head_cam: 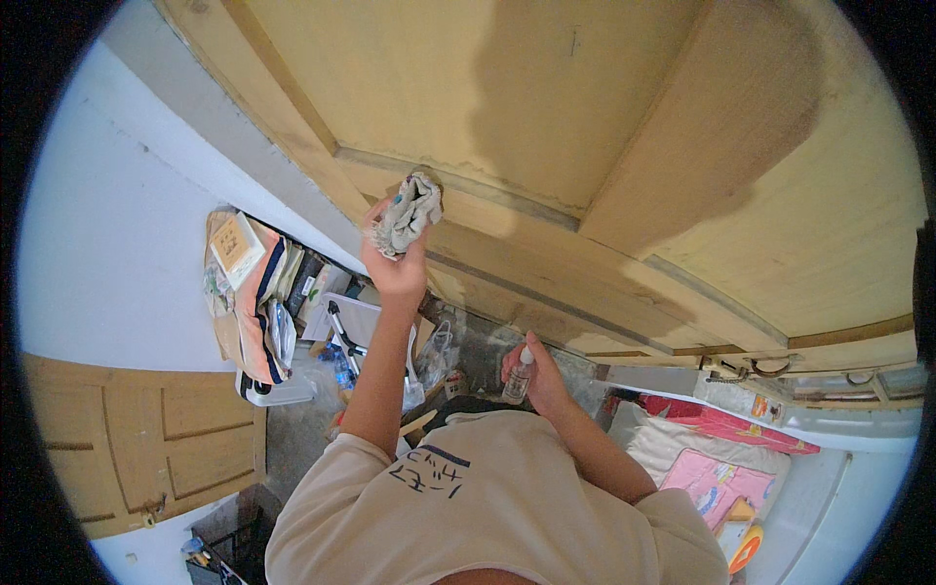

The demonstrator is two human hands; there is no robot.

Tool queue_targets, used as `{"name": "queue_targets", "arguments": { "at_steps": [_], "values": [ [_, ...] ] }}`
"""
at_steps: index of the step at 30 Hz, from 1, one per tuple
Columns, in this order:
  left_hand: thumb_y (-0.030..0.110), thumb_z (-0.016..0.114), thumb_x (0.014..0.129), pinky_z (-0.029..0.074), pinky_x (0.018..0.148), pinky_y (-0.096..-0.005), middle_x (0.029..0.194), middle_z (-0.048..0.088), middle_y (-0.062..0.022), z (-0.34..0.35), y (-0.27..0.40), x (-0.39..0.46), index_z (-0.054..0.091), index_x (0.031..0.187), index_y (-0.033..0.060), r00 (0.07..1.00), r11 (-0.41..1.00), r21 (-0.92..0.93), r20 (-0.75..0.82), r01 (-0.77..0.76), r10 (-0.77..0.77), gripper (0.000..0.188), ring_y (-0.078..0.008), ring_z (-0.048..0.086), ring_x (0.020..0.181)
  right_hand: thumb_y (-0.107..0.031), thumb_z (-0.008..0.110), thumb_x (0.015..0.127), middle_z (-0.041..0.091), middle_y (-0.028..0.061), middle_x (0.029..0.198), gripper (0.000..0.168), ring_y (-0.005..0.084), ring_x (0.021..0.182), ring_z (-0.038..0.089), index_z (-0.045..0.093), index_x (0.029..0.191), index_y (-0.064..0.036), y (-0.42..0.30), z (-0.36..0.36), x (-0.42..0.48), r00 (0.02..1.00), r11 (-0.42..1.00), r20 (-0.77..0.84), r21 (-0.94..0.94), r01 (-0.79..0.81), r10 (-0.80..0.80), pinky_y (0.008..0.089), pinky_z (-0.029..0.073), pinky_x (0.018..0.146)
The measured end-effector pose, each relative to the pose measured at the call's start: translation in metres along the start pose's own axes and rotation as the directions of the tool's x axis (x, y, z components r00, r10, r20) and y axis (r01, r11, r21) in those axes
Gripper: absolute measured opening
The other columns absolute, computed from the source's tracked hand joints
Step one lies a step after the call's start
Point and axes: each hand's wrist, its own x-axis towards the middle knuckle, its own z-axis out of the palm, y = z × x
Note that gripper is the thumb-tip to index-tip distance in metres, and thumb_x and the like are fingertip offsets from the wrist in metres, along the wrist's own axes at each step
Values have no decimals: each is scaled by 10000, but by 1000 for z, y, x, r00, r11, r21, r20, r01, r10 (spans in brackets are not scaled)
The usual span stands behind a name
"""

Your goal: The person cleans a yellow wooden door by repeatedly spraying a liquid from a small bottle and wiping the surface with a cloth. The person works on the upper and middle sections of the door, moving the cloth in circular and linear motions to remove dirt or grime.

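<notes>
A crumpled greyish-white cloth (406,214) sits in the grip of my left hand (395,267), raised in front of the lower left part of a wooden panelled door (512,248). The cloth lies close to a horizontal rail of the door; I cannot tell whether it touches the wood. Lower and to the right, near my chest, my right hand (547,380) holds a small clear bottle (518,379) with a white top upright. The bottle bears a label. A dark shadow falls across the door's panels.
To the left, a peach-coloured bag (267,322) and books stand by a white wall (124,219). A folding chair (351,322), plastic bags (439,351) and bottles crowd the floor. Another wooden door (175,439) is lower left. At right are a metal latch (731,365) and bedding (716,468).
</notes>
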Motion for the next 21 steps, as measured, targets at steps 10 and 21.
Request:
{"name": "queue_targets", "arguments": {
  "at_steps": [10,21],
  "values": [
    [-66,724,782,494,994,-352,1227,610,-151,36,3,-42,579,1243,-9,990,996,36,122,-76,71,487,-257,632,1122,-570,487,1052,646,85,785,561,231,714,641,615,793,-90,0,8,2,1000,998,-20,-50,-24,23,364,503,699],
    [-74,701,775,506,983,-349,1176,634,-143,17,-10,-26,560,1270,-6,989,998,-53,141,-27,34,519,-242,647,1097,-550,479,1062,640,88,771,557,233,713,633,606,782,-86,4,8,6,999,999,-9,-30,-38,37,364,497,701]
  ]
}}
